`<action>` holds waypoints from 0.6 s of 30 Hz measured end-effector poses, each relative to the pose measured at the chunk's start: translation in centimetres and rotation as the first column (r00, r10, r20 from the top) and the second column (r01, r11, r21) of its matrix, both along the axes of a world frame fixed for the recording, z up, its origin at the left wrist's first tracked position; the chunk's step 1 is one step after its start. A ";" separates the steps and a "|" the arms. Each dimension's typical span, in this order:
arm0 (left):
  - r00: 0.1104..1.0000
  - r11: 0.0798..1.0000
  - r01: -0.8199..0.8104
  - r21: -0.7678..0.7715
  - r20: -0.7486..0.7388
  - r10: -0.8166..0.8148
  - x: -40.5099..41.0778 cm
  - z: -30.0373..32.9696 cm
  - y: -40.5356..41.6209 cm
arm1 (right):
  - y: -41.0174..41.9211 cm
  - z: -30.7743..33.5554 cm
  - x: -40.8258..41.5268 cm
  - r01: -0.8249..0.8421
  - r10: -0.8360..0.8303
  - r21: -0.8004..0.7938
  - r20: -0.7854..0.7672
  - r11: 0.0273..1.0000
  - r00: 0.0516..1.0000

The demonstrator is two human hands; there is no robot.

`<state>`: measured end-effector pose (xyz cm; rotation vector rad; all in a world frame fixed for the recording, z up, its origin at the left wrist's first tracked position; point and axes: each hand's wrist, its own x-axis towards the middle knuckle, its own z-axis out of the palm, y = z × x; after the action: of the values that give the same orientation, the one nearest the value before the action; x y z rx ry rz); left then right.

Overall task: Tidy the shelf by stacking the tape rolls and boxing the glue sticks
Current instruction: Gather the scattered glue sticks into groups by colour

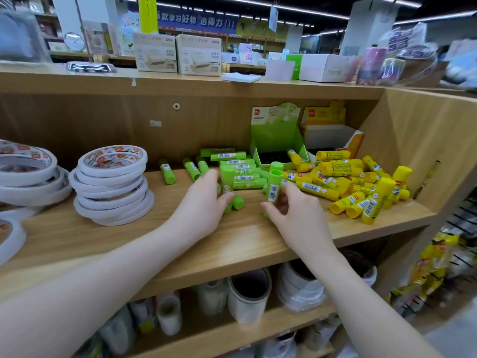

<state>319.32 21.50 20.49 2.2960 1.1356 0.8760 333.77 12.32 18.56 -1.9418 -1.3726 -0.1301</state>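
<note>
Two green sticks stand upright in the hands: the left hand curls round one green stick, with more green ones lying under its fingers, and the right hand pinches another between thumb and fingertips. Both are over the shelf, just in front of the green pile. The green box sits open behind, with one yellow stick leaning in it; the yellow box stands beside it, and the yellow pile spreads to the right, close to the shelf's front edge.

The sticks are smooth plastic cylinders with glossy labels, so they likely roll easily. A nudge from the right wrist could send yellow ones off the edge. A stray yellow left in the green box would mix the colours. The thin card boxes look light and may slide or tip if a stick is pushed in hard.

To the left, flat white tape rings form a leaning tape stack; its layers sit offset, so a bump from the left forearm might topple it. More tapes lie at the far left.
</note>
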 end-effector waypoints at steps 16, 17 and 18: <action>1.000 0.999 0.021 0.045 -0.024 -0.020 2.2 -0.2 0.5 | -1.4 2.7 1.9 -0.039 0.073 0.383 -0.074 0.923 0.995; 1.000 0.999 0.021 0.047 -0.018 -0.020 2.0 -0.2 0.5 | -0.8 2.5 1.8 -0.053 0.072 0.342 -0.042 0.938 0.997; 1.000 0.999 0.022 0.047 -0.013 -0.022 1.9 -0.1 0.5 | -0.2 2.1 1.7 -0.066 0.076 0.295 -0.022 0.953 0.997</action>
<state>321.23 21.96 20.34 2.3505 1.1043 0.8896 335.46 12.15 20.69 -1.6392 -1.3172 -0.2519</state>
